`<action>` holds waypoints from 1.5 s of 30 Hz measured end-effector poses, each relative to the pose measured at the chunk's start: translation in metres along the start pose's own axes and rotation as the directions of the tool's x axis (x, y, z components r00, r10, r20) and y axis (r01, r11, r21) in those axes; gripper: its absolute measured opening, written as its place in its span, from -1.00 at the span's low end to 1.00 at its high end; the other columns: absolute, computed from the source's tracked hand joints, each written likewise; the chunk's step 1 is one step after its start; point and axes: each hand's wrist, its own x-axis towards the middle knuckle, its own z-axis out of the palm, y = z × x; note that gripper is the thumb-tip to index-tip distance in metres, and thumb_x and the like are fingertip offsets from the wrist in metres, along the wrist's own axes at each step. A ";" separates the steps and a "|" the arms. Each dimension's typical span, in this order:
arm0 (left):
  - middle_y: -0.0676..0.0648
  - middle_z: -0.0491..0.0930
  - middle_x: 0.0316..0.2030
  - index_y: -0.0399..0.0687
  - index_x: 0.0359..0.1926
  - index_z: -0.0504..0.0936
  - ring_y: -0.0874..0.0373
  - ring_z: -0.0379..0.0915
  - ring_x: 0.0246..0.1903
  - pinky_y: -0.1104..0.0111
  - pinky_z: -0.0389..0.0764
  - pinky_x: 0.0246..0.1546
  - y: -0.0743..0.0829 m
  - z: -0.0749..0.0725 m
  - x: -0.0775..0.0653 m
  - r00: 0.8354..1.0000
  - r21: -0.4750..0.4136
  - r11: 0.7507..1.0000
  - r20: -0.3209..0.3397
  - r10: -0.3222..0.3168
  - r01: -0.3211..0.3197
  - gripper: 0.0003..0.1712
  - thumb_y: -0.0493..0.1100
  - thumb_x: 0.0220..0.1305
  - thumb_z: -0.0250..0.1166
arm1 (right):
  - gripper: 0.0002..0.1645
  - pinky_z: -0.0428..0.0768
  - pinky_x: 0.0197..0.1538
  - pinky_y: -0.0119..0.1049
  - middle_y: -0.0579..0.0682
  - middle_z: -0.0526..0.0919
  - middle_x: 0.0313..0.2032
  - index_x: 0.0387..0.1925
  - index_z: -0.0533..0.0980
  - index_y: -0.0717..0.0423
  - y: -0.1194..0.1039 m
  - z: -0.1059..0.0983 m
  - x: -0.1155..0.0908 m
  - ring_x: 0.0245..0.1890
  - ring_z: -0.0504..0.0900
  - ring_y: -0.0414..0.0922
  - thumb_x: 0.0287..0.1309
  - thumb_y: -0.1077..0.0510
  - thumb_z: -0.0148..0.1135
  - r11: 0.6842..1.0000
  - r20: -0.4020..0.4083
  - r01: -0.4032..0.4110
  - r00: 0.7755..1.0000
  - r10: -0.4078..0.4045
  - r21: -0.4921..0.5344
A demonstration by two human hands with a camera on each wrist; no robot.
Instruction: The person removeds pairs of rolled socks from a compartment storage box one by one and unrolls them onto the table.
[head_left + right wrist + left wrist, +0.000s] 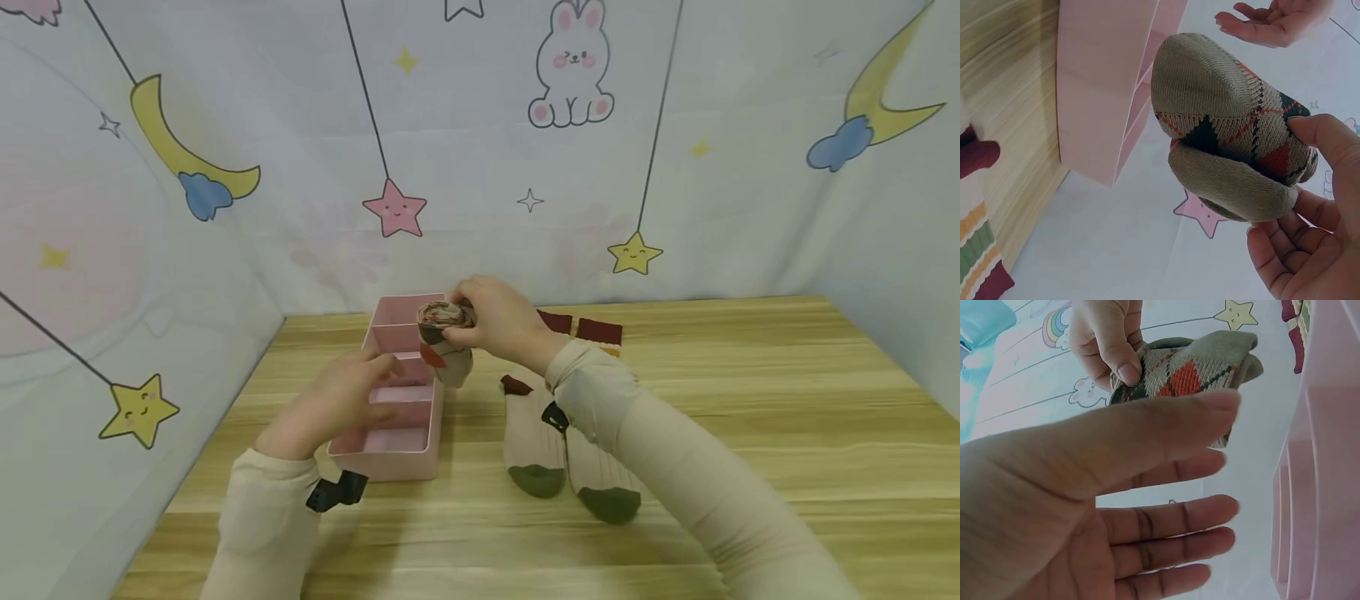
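My right hand (504,323) grips a rolled bundle of beige argyle socks (452,369) with orange and dark green diamonds. In the right wrist view the thumb lies on one side of the sock bundle (1210,94) and the fingers curl under the other. The bundle is held up beside the right edge of a pink divided organizer box (386,467). Over the box's left side hovers my left hand (330,404), its fingers spread apart from the thumb and holding nothing. In the left wrist view those extended fingers (1172,519) overlap the bundle, which is partly hidden behind the thumb.
A pair of cream socks (534,433) with green toes, dark red cuffs and stripes lies flat on the wooden table (787,433), partly under my right forearm. Behind the table hangs a white cloth (465,150) printed with stars, moons and a rabbit.
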 end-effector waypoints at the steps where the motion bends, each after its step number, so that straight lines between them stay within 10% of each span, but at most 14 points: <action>1: -0.13 0.58 -0.11 -0.10 -0.07 0.56 -0.07 0.55 -0.11 0.07 0.56 -0.06 0.001 0.002 0.001 1.000 0.003 1.000 -0.018 0.014 -0.014 -0.57 -0.07 0.05 0.46 | -0.58 0.54 -0.09 -0.24 -0.02 0.61 -0.12 -0.09 0.54 0.11 0.002 -0.001 -0.003 -0.17 0.52 -0.12 0.11 -0.06 0.33 1.000 0.000 -0.008 1.000 0.008 0.001; 24: -0.08 0.54 -0.25 -0.11 -0.08 0.55 -0.02 0.49 -0.19 0.13 0.51 -0.09 0.051 0.058 0.030 0.895 0.084 0.980 -0.400 0.198 -0.179 -0.48 -0.10 -0.08 0.54 | -0.51 0.55 -0.17 -0.16 0.05 0.59 -0.12 -0.03 0.53 0.16 0.043 -0.021 -0.067 -0.21 0.54 -0.07 0.13 -0.07 0.33 0.991 -0.034 -0.120 0.992 0.119 -0.058; 40: -0.03 0.56 -0.27 -0.06 -0.19 0.59 0.04 0.50 -0.20 0.21 0.51 -0.11 0.077 0.087 0.041 0.807 0.091 0.946 -0.500 0.314 -0.312 -0.60 -0.14 -0.08 0.53 | -0.58 0.42 -0.42 -0.30 0.03 0.59 -0.31 -0.12 0.56 0.19 0.066 -0.023 -0.112 -0.43 0.47 -0.13 0.07 0.00 0.38 0.981 -0.108 -0.171 0.981 0.161 -0.092; 45: 0.01 0.57 -0.29 -0.01 -0.19 0.59 0.07 0.53 -0.21 0.24 0.52 -0.14 0.087 0.093 0.042 0.808 0.126 0.944 -0.490 0.327 -0.305 -0.58 -0.10 -0.11 0.54 | -0.56 0.45 -0.42 -0.27 0.07 0.60 -0.27 -0.11 0.56 0.22 0.070 -0.026 -0.131 -0.43 0.47 -0.13 0.07 0.01 0.37 0.976 -0.132 -0.192 0.975 0.178 -0.100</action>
